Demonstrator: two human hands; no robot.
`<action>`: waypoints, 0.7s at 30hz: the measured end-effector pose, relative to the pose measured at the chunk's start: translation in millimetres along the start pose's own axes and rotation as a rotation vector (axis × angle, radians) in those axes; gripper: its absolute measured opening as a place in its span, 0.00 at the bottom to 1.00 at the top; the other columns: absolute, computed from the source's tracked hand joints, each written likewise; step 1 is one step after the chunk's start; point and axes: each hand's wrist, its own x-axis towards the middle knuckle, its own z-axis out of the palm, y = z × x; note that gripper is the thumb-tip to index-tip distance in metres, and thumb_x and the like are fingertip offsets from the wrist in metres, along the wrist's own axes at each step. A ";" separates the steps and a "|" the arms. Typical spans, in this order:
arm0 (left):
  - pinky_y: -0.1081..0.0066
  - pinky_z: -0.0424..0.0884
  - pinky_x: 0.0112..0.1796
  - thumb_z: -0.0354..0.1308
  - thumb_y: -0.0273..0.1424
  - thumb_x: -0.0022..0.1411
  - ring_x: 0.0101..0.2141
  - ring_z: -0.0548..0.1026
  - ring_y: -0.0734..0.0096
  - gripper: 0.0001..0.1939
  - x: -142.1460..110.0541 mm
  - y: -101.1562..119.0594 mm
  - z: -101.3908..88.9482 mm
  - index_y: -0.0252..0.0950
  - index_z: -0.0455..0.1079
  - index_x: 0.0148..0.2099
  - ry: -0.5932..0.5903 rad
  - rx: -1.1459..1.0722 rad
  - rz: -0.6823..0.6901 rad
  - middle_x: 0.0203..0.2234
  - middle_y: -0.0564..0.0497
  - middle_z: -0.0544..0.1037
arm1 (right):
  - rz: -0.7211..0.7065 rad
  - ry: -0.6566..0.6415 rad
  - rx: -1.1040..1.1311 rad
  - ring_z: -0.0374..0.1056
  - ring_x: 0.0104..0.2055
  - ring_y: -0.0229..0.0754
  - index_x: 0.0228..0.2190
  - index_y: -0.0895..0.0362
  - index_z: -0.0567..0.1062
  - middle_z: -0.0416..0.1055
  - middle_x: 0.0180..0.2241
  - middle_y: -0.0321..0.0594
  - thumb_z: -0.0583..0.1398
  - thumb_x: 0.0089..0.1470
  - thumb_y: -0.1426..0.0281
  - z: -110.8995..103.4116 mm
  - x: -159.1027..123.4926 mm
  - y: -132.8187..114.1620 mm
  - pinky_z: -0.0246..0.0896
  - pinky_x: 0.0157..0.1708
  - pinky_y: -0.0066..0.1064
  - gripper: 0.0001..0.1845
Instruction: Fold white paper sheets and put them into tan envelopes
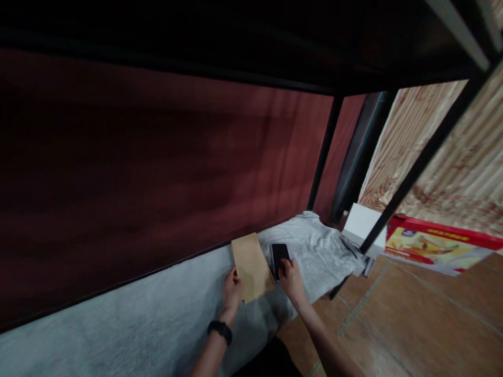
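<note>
A brown paper envelope (251,264) lies at a slant on the grey cloth-covered surface. My left hand (232,292), below a black wristband, is at the envelope's left edge with its fingers curled and closed on that edge. Just right of the envelope lies a dark-screened smartphone (279,253). My right hand (293,281) reaches over the phone's lower right side, its fingers bent and closed on it. Part of the phone's lower end is hidden behind these fingers.
A crumpled grey garment (326,243) covers the right end of the surface. Beyond stand a white box (362,224) and a red and yellow carton (440,245) on the tiled floor. A black metal post (325,152) and a dark shelf (236,42) overhead frame the space.
</note>
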 end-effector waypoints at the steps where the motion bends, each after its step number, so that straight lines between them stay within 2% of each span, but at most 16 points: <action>1: 0.71 0.65 0.29 0.58 0.26 0.44 0.25 0.72 0.68 0.18 -0.3 -3.9 0.0 0.37 0.75 0.41 0.018 0.015 0.007 0.21 0.56 0.72 | 0.023 -0.002 -0.065 0.70 0.51 0.54 0.50 0.61 0.76 0.74 0.46 0.55 0.56 0.53 0.74 -3.4 -1.2 5.4 0.63 0.51 0.38 0.22; 3: 0.71 0.66 0.30 0.58 0.26 0.44 0.26 0.73 0.67 0.20 0.0 -7.7 0.8 0.37 0.75 0.43 0.049 0.018 0.019 0.22 0.56 0.73 | 0.068 -0.021 -0.175 0.71 0.50 0.53 0.51 0.62 0.75 0.74 0.46 0.56 0.56 0.55 0.73 -8.2 0.4 13.3 0.64 0.50 0.37 0.22; 6: 0.69 0.69 0.34 0.59 0.26 0.44 0.30 0.74 0.66 0.22 -0.3 -6.5 2.6 0.37 0.75 0.45 0.086 0.018 0.037 0.27 0.54 0.74 | 0.114 -0.037 -0.214 0.73 0.46 0.52 0.47 0.61 0.77 0.76 0.42 0.53 0.56 0.57 0.71 -10.5 10.6 17.6 0.64 0.47 0.36 0.17; 10: 0.64 0.71 0.41 0.61 0.30 0.46 0.37 0.75 0.61 0.21 -14.8 -8.1 -3.2 0.36 0.74 0.46 0.133 0.004 0.061 0.37 0.47 0.76 | 0.187 -0.003 -0.228 0.72 0.49 0.53 0.41 0.59 0.78 0.77 0.41 0.53 0.58 0.56 0.69 -10.2 26.1 15.1 0.63 0.47 0.36 0.13; 14: 0.58 0.71 0.47 0.63 0.37 0.47 0.42 0.75 0.55 0.21 -47.6 -28.8 -27.3 0.36 0.75 0.46 0.136 0.022 0.138 0.43 0.43 0.77 | 0.223 -0.020 -0.178 0.73 0.48 0.53 0.32 0.56 0.79 0.79 0.35 0.52 0.58 0.55 0.67 -12.3 36.1 13.6 0.63 0.46 0.35 0.10; 17: 0.53 0.71 0.49 0.63 0.41 0.48 0.41 0.76 0.53 0.22 -73.9 -50.0 -51.0 0.38 0.77 0.45 0.110 0.023 0.171 0.42 0.43 0.79 | 0.237 -0.038 -0.103 0.74 0.46 0.52 0.27 0.54 0.77 0.78 0.30 0.50 0.58 0.53 0.66 -15.9 43.1 13.8 0.64 0.44 0.34 0.09; 21: 0.54 0.73 0.49 0.63 0.46 0.50 0.41 0.78 0.53 0.23 -102.7 -68.7 -72.5 0.39 0.78 0.44 0.141 0.020 0.192 0.44 0.41 0.79 | 0.263 -0.031 0.062 0.75 0.40 0.51 0.24 0.53 0.76 0.76 0.24 0.44 0.60 0.49 0.63 -17.5 50.8 10.9 0.65 0.38 0.35 0.08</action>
